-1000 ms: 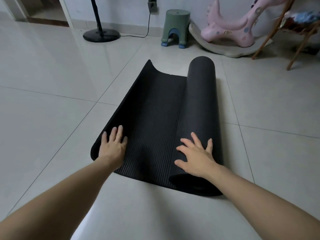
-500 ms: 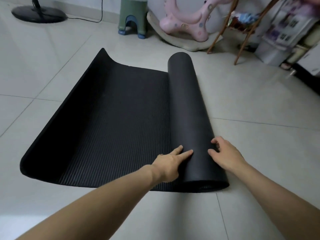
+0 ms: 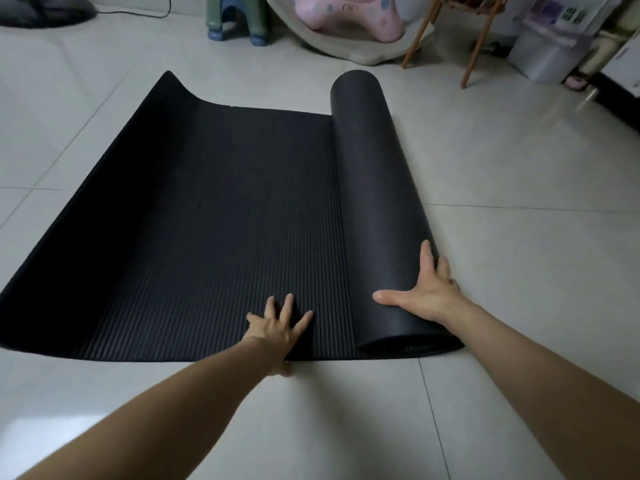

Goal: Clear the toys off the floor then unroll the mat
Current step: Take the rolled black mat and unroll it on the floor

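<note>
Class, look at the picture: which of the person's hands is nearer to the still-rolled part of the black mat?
Right. The right hand rests on the rolled part, fingers spread over its near end. The left hand lies flat on the unrolled ribbed part, just beside the roll and not touching it.

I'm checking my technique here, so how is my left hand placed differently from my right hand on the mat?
The left hand lies flat on the ribbed, unrolled part of the mat, while the right hand rests on the smooth roll. The left hand's fingers fan apart; the right hand's thumb stretches across the roll, its fingers lying along the roll's far side. Both are open, gripping nothing, at the mat's near end.
</note>
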`<state>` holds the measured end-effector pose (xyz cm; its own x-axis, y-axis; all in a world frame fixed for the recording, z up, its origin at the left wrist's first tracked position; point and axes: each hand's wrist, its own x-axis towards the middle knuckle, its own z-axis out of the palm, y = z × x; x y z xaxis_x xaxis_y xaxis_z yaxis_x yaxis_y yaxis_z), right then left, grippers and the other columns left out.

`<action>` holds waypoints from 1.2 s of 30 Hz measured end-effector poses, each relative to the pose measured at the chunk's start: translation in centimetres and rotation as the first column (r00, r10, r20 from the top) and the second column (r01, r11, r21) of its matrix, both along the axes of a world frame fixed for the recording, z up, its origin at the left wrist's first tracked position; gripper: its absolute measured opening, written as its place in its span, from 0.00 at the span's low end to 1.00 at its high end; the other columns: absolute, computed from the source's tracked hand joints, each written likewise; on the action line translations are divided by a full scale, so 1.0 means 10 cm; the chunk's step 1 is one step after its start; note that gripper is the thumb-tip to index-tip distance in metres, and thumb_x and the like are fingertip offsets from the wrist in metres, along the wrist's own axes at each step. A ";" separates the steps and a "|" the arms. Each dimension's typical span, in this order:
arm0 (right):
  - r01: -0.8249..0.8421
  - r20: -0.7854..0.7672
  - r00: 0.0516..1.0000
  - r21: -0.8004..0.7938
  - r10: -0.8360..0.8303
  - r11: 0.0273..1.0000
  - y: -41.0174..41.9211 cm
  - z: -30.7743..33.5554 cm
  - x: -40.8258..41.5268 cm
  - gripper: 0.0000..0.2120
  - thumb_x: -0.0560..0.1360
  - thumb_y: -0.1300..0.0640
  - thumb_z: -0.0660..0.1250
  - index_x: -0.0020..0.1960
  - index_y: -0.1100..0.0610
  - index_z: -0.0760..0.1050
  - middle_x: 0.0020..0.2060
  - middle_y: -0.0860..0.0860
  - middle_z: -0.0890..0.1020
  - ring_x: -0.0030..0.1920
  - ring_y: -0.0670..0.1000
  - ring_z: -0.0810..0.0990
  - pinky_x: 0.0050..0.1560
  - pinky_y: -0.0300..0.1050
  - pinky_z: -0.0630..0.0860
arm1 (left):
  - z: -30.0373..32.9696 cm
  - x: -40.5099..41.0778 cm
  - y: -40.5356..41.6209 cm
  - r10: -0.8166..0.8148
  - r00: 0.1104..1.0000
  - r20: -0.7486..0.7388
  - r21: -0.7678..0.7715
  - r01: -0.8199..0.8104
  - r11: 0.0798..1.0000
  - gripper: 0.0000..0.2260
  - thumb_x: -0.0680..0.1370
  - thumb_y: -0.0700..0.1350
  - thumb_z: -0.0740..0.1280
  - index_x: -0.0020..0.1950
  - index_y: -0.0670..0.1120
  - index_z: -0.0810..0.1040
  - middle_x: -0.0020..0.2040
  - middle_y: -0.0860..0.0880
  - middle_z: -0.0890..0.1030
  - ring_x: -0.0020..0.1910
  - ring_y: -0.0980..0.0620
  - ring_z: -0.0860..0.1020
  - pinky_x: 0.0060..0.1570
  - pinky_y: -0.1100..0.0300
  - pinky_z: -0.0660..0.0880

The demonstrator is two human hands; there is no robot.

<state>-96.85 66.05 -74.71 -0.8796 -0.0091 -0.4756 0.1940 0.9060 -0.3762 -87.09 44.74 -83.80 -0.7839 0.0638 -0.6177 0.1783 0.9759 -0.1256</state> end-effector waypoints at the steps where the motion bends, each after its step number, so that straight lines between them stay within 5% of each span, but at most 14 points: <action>1: -0.004 -0.009 1.000 0.009 0.004 1.000 0.00 -0.02 -0.01 0.62 0.59 0.36 0.75 0.72 0.40 0.29 0.76 0.52 0.38 0.75 0.62 0.46 0.72 0.57 0.52 | -0.01 0.00 -0.01 -0.015 1.000 0.000 -0.017 0.015 1.000 0.44 0.75 0.60 0.63 0.75 0.53 0.33 0.75 0.39 0.35 0.74 0.31 0.43 0.63 0.38 0.67; 4: -0.015 -0.039 0.999 0.023 0.016 1.000 -0.01 -0.06 -0.02 0.62 0.60 0.37 0.75 0.72 0.40 0.29 0.76 0.53 0.40 0.75 0.63 0.48 0.71 0.58 0.55 | 0.02 -0.04 -0.02 -0.039 0.999 0.012 0.012 0.039 0.999 0.38 0.79 0.48 0.61 0.75 0.51 0.34 0.76 0.36 0.38 0.73 0.30 0.48 0.63 0.42 0.70; 7: -0.024 -0.065 0.998 0.020 0.025 1.000 -0.03 -0.04 -0.01 0.61 0.61 0.39 0.75 0.73 0.41 0.31 0.76 0.54 0.42 0.74 0.63 0.50 0.71 0.58 0.56 | 0.13 -0.07 -0.15 -0.084 0.996 -0.033 0.068 0.086 0.994 0.33 0.78 0.37 0.57 0.77 0.49 0.40 0.76 0.35 0.50 0.66 0.34 0.67 0.60 0.46 0.72; 13: -0.048 -0.046 0.998 -0.091 0.044 0.995 -0.04 0.01 0.12 0.60 0.61 0.43 0.77 0.73 0.40 0.33 0.76 0.56 0.46 0.74 0.59 0.56 0.72 0.56 0.59 | 0.27 0.10 -0.47 -0.102 0.981 -0.166 0.113 0.121 0.986 0.28 0.77 0.39 0.55 0.76 0.51 0.52 0.68 0.42 0.70 0.58 0.39 0.75 0.54 0.51 0.72; 21: -0.129 0.015 0.991 -0.150 0.132 0.980 -0.28 0.00 0.39 0.59 0.61 0.42 0.77 0.72 0.35 0.33 0.74 0.55 0.49 0.73 0.58 0.59 0.69 0.51 0.61 | 0.42 0.60 -0.80 -0.090 0.975 -0.204 0.133 0.118 0.984 0.29 0.76 0.36 0.54 0.76 0.51 0.54 0.63 0.43 0.73 0.55 0.38 0.76 0.48 0.51 0.72; 36: -0.218 0.097 0.959 -0.342 0.265 0.914 -1.29 -0.09 1.01 0.59 0.62 0.41 0.76 0.69 0.32 0.29 0.76 0.56 0.43 0.75 0.55 0.53 0.71 0.51 0.56 | 0.45 1.58 -1.97 0.136 0.978 -0.156 0.039 -0.131 0.991 0.33 0.75 0.35 0.54 0.76 0.56 0.50 0.75 0.48 0.62 0.66 0.43 0.71 0.62 0.55 0.70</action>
